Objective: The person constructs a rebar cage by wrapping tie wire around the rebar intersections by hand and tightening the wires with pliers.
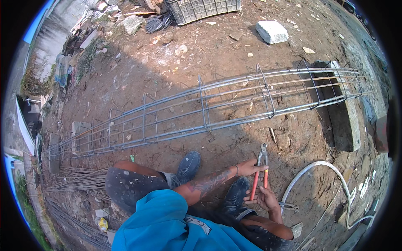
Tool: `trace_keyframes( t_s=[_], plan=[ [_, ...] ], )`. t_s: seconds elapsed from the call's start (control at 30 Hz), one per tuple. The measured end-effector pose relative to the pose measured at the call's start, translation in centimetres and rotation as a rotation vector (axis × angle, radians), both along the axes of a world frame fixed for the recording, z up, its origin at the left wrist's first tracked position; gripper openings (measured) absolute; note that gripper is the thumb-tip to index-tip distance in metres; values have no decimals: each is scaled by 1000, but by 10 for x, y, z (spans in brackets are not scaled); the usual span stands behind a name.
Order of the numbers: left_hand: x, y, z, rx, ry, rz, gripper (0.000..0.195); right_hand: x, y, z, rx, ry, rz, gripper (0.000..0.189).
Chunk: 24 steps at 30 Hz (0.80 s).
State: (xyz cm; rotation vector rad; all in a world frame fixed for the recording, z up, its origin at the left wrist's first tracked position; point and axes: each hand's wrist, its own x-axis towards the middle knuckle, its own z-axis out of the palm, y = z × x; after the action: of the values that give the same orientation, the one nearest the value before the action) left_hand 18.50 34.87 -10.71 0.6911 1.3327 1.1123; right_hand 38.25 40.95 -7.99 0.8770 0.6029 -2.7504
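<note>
A pair of end-cutting pincers (264, 154) with red handles is held jaws upward, between my knees and the rebar cage. My left hand (248, 167) reaches across from the left and grips the pincers at the top of the handles. Around the lower handles, palm up, are the fingers of my right hand (265, 198). Beyond both hands lies a long rebar cage (205, 128), made of lengthwise bars with several stirrups. Its right end rests over a concrete block (347, 131); the left end is near another block (54, 166). The cage and my hands are apart.
A white hose (317, 163) curves on the ground at the right, near a metal tool (288, 206) by my right wrist. Bundled steel rods (78, 178) lie at the left. A plastic crate (204, 11) and a white block (272, 32) stand farther off on the dirt.
</note>
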Motion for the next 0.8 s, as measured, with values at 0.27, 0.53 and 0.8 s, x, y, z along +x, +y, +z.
trace_keyframes(
  t_s=[0.27, 0.53, 0.8],
  plan=[
    [-32, -49, -31, -202, 266, -289, 51, 12, -5, -39, 279, -10, 90, 58],
    [-100, -54, 14, -435, 628, -198, 41, -16, -1, -26, 132, 132, -25, 64],
    [-121, -31, 22, -687, 840, -357, 43, -22, 1, 2, 312, 178, 238, 57]
  ],
)
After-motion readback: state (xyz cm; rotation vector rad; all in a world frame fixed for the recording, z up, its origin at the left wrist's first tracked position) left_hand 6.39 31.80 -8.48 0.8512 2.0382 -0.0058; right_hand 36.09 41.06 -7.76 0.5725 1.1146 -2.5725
